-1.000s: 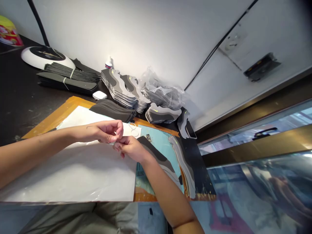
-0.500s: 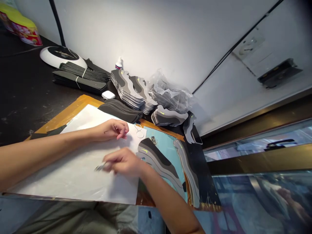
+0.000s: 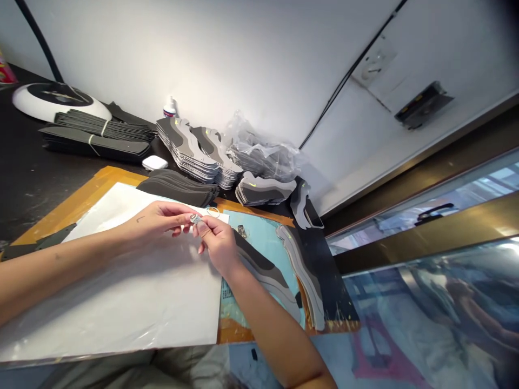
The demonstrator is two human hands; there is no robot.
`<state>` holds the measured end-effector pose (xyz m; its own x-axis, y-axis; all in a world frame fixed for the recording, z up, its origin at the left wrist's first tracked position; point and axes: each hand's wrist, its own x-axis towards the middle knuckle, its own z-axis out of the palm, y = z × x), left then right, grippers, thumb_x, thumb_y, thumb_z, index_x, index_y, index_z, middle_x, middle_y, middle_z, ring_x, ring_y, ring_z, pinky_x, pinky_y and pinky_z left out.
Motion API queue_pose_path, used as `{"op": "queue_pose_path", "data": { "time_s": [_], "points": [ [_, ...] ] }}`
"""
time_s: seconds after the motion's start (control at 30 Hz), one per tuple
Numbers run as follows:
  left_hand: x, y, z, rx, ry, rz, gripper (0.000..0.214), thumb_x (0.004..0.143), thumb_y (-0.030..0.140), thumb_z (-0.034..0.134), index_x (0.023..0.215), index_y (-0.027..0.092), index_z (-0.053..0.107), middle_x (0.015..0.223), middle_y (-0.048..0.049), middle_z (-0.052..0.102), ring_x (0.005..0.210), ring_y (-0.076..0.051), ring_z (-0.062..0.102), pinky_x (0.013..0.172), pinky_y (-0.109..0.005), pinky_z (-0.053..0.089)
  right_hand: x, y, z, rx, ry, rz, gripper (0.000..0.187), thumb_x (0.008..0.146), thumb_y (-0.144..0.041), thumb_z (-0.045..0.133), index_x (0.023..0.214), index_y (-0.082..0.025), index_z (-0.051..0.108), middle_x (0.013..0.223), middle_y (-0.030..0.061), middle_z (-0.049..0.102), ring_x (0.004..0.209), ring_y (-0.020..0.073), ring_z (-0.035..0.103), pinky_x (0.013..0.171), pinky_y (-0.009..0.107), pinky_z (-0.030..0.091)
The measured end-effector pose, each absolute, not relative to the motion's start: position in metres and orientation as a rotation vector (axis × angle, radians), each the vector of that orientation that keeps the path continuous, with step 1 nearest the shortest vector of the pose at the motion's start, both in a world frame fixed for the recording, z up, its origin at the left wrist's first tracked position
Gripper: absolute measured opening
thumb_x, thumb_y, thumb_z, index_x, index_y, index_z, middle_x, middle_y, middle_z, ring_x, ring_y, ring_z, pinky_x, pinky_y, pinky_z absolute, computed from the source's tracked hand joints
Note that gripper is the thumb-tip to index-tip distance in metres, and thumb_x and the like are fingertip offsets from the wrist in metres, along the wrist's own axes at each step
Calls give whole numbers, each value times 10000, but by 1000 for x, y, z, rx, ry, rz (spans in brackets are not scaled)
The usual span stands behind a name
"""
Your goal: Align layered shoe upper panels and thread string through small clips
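Observation:
My left hand [image 3: 168,217] and my right hand [image 3: 219,237] meet above the white sheet [image 3: 141,286], fingertips pinched together. Between them is a small silvery-pale piece [image 3: 195,219], too small to make out its kind. A thin white ring-shaped thing [image 3: 213,212] lies just behind my fingers. Under and beside my right forearm rests a grey-and-black shaped panel [image 3: 263,265], partly hidden by the hand and arm. A small dark metallic item [image 3: 242,231] sits on the light blue sheet [image 3: 267,224].
Stacks of grey shaped panels [image 3: 188,151] stand along the wall, with a plastic-wrapped bundle [image 3: 263,154] beside them. Black strips [image 3: 97,140] tied with bands lie near the lamp base [image 3: 60,102]. A white case [image 3: 154,163] and a small bottle [image 3: 170,108] are at the back.
My right hand has moved up from low over the white sheet, bringing the small silvery piece to my left hand, which now pinches at it too. The camera view has shifted to the right.

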<state>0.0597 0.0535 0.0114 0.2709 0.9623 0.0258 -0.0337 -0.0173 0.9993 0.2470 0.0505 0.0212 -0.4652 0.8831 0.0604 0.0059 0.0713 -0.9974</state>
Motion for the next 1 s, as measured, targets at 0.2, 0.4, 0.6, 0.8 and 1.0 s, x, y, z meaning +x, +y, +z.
{"op": "queue_pose_path", "data": {
  "time_s": [0.2,0.4,0.6,0.8,1.0],
  "points": [
    [57,52,15,1315,1021,1011,358,790,542,788,791,184,782,728,-52,675,626,-125,529,505,-185,443,253,55,22,-952,-1708,1341,306,897,-446,542,710,-208,587,686,-17,538,579,106,451,506,212,417],
    [50,59,12,1332,1081,892,410,715,577,818,828,184,788,722,-56,686,615,-128,542,500,-187,462,259,64,19,-990,-1967,1264,271,879,-394,555,697,-199,597,604,-44,500,547,97,444,540,218,349],
    [39,66,15,1605,1042,819,409,779,585,749,818,180,792,832,-76,710,653,-142,560,499,-195,478,259,69,13,-939,-1925,1354,283,882,-406,552,697,-196,592,596,-56,473,505,88,448,516,212,353],
    [34,66,11,1719,1045,766,403,812,561,720,861,162,742,833,-73,704,653,-138,561,542,-202,460,260,66,19,-945,-2002,1341,242,883,-363,548,712,-194,577,607,-55,483,501,83,455,506,203,378],
    [37,66,10,1789,1056,817,332,837,492,687,848,160,691,793,-53,690,688,-141,572,580,-199,440,256,65,12,-853,-1896,1542,326,956,-502,500,831,-209,569,648,-60,461,518,82,426,516,209,503]
  ]
}}
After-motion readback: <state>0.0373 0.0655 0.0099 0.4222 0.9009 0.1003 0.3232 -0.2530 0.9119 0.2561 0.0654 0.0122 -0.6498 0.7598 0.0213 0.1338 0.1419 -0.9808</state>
